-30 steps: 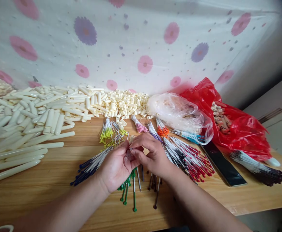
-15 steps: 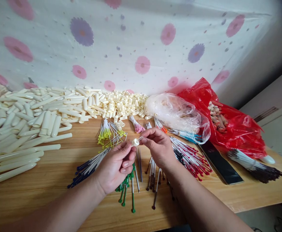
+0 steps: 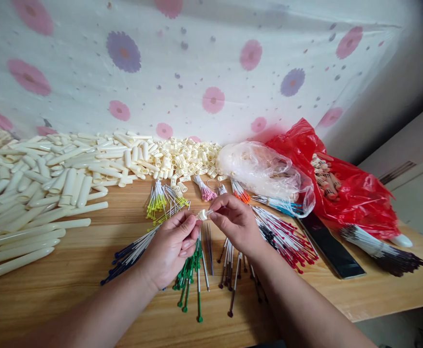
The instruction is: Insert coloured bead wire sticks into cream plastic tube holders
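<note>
Component (image 3: 201,215), small and cream-coloured, is found at the fingertips, raised above the wooden surface (image 3: 80,251). The left hand (image 3: 171,244) pinches it between thumb and forefinger, the other fingers curled beneath. The right hand (image 3: 238,224) meets it from the opposite side, thumb and forefinger closed on what appears to be a clear piece (image 3: 210,211); its exact form is too small to confirm. Step in hand, as judged: working these two parts against each other at the fingertips. The next move calls for a steady left pinch and light, fine control on the right, since the clear piece offers little to grip. Tweezers (image 3: 211,261) lie just below the fingers, between green-tipped rods (image 3: 188,269) and brown-tipped rods (image 3: 227,266). Blue-tipped rods (image 3: 133,253) lie left of the left fingers, partly covered by that hand. Red-tipped rods (image 3: 287,237) fan out right of the right fingers. Cream tubes (image 3: 69,179) are heaped beyond the fingers to the left; slotted caps (image 3: 185,157) lie directly beyond.
</note>
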Demonstrator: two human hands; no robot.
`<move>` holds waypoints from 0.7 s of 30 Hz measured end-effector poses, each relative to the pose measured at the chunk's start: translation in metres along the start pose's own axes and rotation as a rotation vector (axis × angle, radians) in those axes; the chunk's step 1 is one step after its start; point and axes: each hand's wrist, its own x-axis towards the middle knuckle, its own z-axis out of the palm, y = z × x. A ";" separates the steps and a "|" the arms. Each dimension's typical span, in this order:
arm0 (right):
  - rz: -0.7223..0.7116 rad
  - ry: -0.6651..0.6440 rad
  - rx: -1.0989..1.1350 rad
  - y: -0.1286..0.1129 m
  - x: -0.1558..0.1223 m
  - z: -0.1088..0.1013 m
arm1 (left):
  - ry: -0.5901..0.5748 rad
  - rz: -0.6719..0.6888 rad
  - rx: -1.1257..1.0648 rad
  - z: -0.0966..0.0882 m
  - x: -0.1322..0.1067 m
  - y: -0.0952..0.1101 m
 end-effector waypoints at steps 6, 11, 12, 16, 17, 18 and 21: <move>-0.241 -0.039 -0.305 -0.003 0.002 -0.006 | 0.031 0.035 0.053 0.001 0.000 0.001; -0.263 -0.093 -0.429 -0.002 0.003 -0.008 | 0.064 0.065 0.094 0.002 -0.001 0.001; -0.254 -0.111 -0.451 -0.002 0.002 -0.008 | 0.066 0.077 0.113 0.002 -0.001 0.001; -0.199 -0.160 -0.565 -0.005 0.001 -0.007 | 0.066 0.146 0.221 0.002 -0.001 -0.001; -0.175 -0.170 -0.590 -0.005 0.001 -0.007 | 0.065 0.162 0.246 0.001 -0.001 -0.001; -0.153 -0.180 -0.605 -0.006 0.001 -0.007 | 0.063 0.176 0.266 0.002 -0.001 -0.001; -0.134 -0.179 -0.563 -0.006 0.002 -0.008 | 0.067 0.174 0.266 0.003 -0.001 0.000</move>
